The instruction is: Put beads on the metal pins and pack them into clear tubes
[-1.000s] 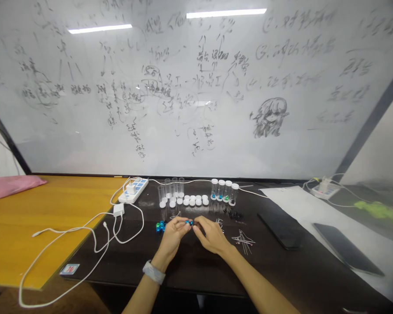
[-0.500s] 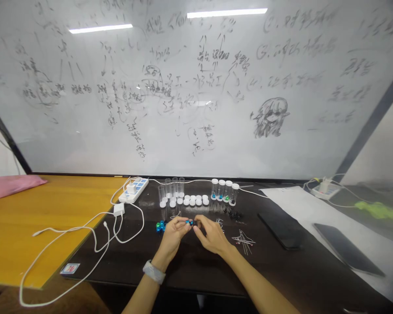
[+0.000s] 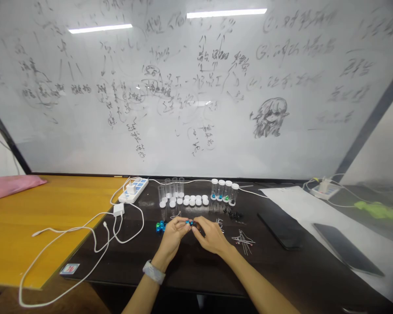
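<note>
My left hand (image 3: pixel 173 235) pinches a small shiny blue metallic piece (image 3: pixel 189 223) between thumb and fingertips. At that piece's right end, my right hand (image 3: pixel 212 235) is closed on a small dark piece (image 3: pixel 194 223), partly hidden by the fingers. Both hands meet just above the dark table. Several shiny blue and green balls (image 3: pixel 160 226) lie left of my left hand. Beyond my right hand are several small black pieces (image 3: pixel 234 214), and to its right lies a pile of thin metal pins (image 3: pixel 244 241).
Clear open tubes (image 3: pixel 174 187) stand behind white caps (image 3: pixel 192 200). Several capped tubes (image 3: pixel 221 190) hold coloured balls. White cables (image 3: pixel 98 244) and a power strip (image 3: pixel 133 190) lie left. A black phone (image 3: pixel 278 230) and a second dark phone-like slab (image 3: pixel 347 248) lie right.
My right fingers have shifted very slightly around the pieces. Both hands otherwise keep their place, and the things on the table are unchanged.
</note>
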Motion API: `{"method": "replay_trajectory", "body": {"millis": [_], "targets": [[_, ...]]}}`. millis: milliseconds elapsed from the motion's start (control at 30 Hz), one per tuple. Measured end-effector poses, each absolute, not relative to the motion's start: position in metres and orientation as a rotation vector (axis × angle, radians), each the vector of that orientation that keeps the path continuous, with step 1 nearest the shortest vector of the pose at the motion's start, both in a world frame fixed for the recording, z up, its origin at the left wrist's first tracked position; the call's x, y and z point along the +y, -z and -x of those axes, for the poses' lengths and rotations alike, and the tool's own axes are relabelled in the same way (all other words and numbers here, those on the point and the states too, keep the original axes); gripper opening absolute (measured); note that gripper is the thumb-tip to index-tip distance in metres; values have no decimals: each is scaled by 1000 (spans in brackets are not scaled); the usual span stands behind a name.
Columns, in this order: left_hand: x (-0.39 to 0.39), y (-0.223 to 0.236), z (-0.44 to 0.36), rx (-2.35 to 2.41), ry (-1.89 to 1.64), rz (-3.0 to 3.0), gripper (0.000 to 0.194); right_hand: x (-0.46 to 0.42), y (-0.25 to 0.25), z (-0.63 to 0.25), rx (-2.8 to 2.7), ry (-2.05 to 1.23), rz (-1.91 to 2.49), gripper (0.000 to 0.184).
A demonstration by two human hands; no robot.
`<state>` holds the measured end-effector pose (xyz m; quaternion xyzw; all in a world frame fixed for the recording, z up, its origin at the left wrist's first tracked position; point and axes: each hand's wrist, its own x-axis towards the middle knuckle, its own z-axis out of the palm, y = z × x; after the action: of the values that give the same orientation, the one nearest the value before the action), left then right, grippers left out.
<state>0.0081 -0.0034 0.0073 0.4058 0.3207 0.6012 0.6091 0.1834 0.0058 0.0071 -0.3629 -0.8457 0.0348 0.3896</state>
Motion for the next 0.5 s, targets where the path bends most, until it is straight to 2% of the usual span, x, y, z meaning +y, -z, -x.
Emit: {"method": "replay_trajectory", "body": {"millis": [500], "targets": [[-2, -5, -7, 747, -1381, -951, 35, 7, -6, -184, -2151, -70, 920, 12]]}}
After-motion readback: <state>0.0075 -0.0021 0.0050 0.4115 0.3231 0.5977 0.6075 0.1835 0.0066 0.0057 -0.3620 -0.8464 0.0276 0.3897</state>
